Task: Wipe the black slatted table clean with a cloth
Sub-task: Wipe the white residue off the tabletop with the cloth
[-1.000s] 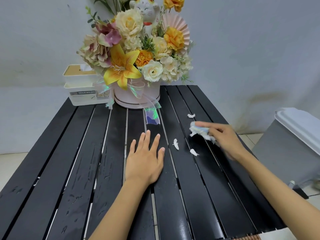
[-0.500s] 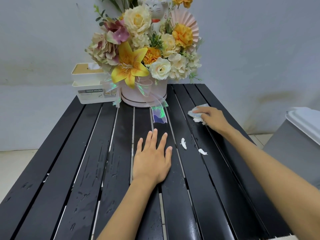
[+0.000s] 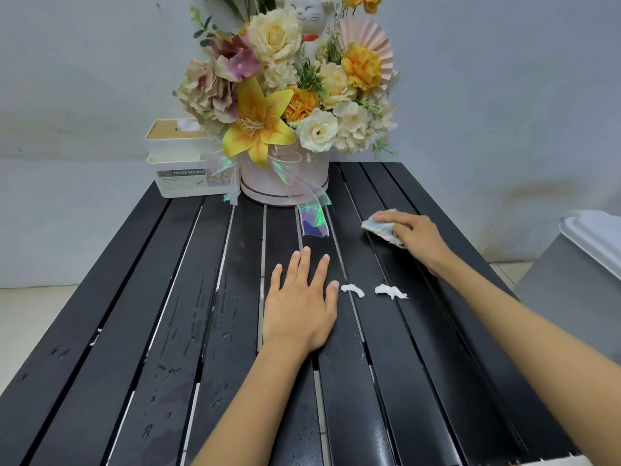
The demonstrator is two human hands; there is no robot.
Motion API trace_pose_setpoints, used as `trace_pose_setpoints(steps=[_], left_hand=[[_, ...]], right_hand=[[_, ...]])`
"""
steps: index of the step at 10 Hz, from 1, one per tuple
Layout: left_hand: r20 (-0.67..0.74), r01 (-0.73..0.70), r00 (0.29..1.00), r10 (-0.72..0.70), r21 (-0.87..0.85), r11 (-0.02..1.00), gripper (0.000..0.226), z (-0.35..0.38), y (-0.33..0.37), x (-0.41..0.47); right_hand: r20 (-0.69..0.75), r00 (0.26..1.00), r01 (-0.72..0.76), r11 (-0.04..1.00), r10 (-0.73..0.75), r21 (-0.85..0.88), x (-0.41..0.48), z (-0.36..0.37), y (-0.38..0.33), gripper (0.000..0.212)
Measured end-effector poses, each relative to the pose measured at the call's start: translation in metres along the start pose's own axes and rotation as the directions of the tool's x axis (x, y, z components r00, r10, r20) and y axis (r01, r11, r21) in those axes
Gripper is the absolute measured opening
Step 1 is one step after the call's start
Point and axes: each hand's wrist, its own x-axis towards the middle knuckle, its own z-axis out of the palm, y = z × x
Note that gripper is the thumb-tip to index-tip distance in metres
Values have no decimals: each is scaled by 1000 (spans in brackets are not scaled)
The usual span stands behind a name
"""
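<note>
Nearest, the counter point(image 3: 420, 381) runs its slats lengthwise away from the person, with water beads on the near left ones. Further out, the left hand point(image 3: 299, 307) lies flat, fingers spread, holding nothing. Two white scraps point(image 3: 353, 290) sit just right of its little finger, between the hands. Farther off and to the right, the right hand point(image 3: 415, 237) grips the cloth point(image 3: 379, 227) and presses it onto the slats. The scraps lie nearer than the cloth, so a pull back along the slats would likely gather them.

Glossy, wet-streaked black slatted table point(image 3: 141, 331); soft fabric cloth point(image 3: 381, 229); matt paper fan point(image 3: 369, 38).
</note>
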Motion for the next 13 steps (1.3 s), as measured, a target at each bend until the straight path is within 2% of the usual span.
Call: trace_pose_setpoints(steps=[1,2,3,4,5,6,7,8,9,10,11,12,13], left_hand=[[0,-2,1000,2,-2,1000,53,0,-1,1],[4,3,1000,-3,-7,1000,53,-1,0,1],[5,0,1000,0,8,1000,53,0,0,0],[-1,-4,1000,4,14,1000,53,0,0,1],[1,-1,1000,1,19,1000,53,-1,0,1],[0,-5,1000,5,25,1000,53,1,0,0],[-16,-1,1000,1,23,1000,52,2,0,1],[-19,3,1000,-2,27,1000,53,1,0,1],[-10,-1,1000,2,27,1000,53,0,1,0],[-8,-4,1000,4,7,1000,52,-1,1,0],[-10,1,1000,-1,6,1000,51,0,1,1],[-13,0,1000,1,15,1000,51,0,1,0],[-25,-2,1000,3,27,1000,51,0,0,0]], right_hand=[[-15,994,102,988,-104,-116,7,16,5,42],[115,983,161,978,-146,-136,-16,15,-3,44],[276,945,204,976,-176,-75,-58,6,-9,50],[418,896,139,989,-148,54,-82,-13,-18,51],[275,961,-8,987,-38,163,-55,-29,-17,45],[92,995,-50,995,42,81,-16,-31,0,43],[-9,1000,-30,996,29,-86,2,-10,13,37],[91,981,195,915,-174,-353,-1,16,20,43],[235,934,330,905,-270,-269,-36,19,7,39],[454,866,271,959,-208,-78,-69,3,-12,51],[524,845,45,991,-106,128,-46,-21,-19,53],[287,958,-47,988,4,145,-1,-22,-17,53],[123,991,-63,996,56,56,25,1,-9,43]])
